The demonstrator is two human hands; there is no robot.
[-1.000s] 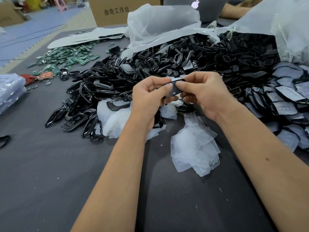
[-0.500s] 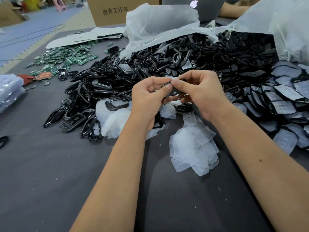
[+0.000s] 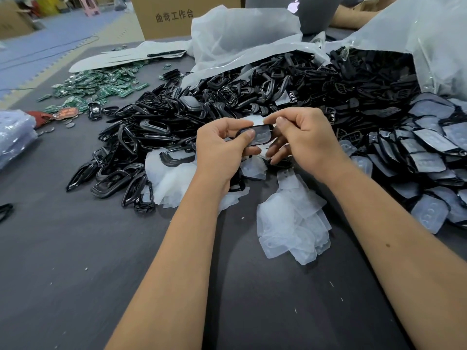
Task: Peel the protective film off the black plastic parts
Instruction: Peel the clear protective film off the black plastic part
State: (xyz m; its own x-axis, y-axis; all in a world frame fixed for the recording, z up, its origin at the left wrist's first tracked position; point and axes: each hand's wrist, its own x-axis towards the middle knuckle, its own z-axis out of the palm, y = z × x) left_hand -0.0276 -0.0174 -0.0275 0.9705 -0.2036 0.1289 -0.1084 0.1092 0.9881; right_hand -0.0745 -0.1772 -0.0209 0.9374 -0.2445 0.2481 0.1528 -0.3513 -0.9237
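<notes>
Holding a black part [image 3: 255, 135] with curled fingers, the left hand [image 3: 219, 150] presses its thumb on it; the right hand [image 3: 303, 140] pinches the film [image 3: 255, 120] at its top edge.

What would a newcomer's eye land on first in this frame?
First, the two hands at centre: the left hand grips a black plastic part while the right hand pinches at its top edge. Behind them sprawls a big heap of black parts spilling from plastic bags. Peeled films lie piled just below the hands.
</notes>
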